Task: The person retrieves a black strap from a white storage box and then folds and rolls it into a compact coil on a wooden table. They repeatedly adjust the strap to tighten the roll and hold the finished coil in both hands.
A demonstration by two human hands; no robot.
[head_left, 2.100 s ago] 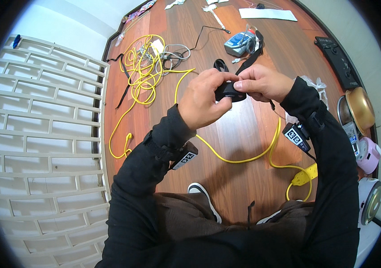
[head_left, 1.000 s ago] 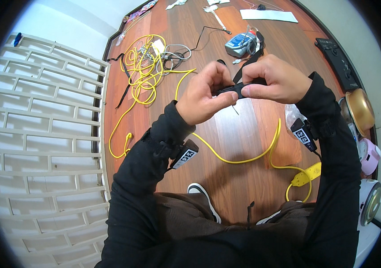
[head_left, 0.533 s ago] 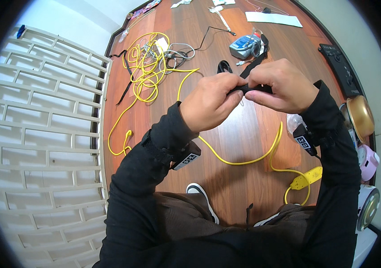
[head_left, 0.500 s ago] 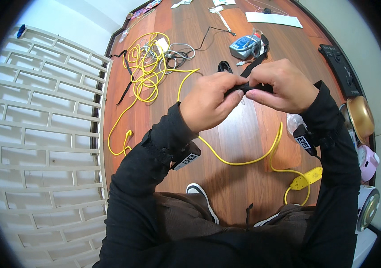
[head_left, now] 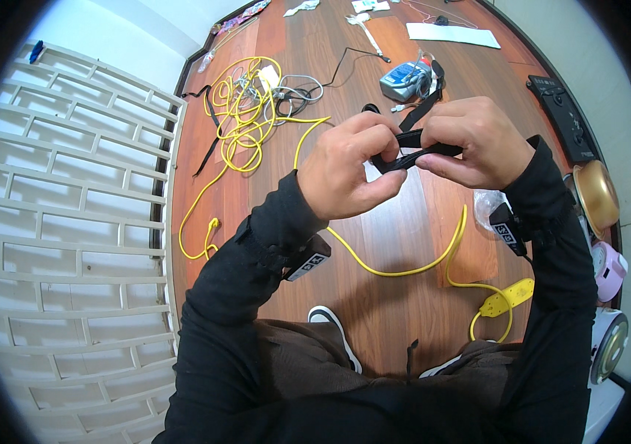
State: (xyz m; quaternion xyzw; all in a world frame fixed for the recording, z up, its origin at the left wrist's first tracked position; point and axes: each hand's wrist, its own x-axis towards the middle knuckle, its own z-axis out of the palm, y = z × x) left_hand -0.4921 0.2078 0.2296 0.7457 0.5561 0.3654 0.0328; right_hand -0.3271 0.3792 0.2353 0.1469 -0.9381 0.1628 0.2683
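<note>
A black strap (head_left: 428, 106), perhaps a webbing band, is stretched between my two hands above the wooden floor. Its middle part forms a small open loop, and one loose tail rises from the hands towards the far side. My left hand (head_left: 346, 166) pinches the loop's left end between thumb and fingers. On the other side, my right hand (head_left: 480, 142) grips the loop's right end, thumb below and fingers curled above. A rounded black piece shows just beyond my left fingers; whether it belongs to the strap I cannot tell. My fingers hide part of the band.
A tangled yellow cable (head_left: 245, 118) lies at the far left, its line running beneath my hands to a yellow power strip (head_left: 506, 298). Beyond my hands sits a grey-blue device (head_left: 404, 78). A white metal lattice (head_left: 71, 222) stands left; a golden pot (head_left: 596, 196) stands right.
Between my hands the strap has opened from a flattened bundle into a visible loop. My left fingers have curled and shifted slightly left, and the right hand has moved slightly right.
</note>
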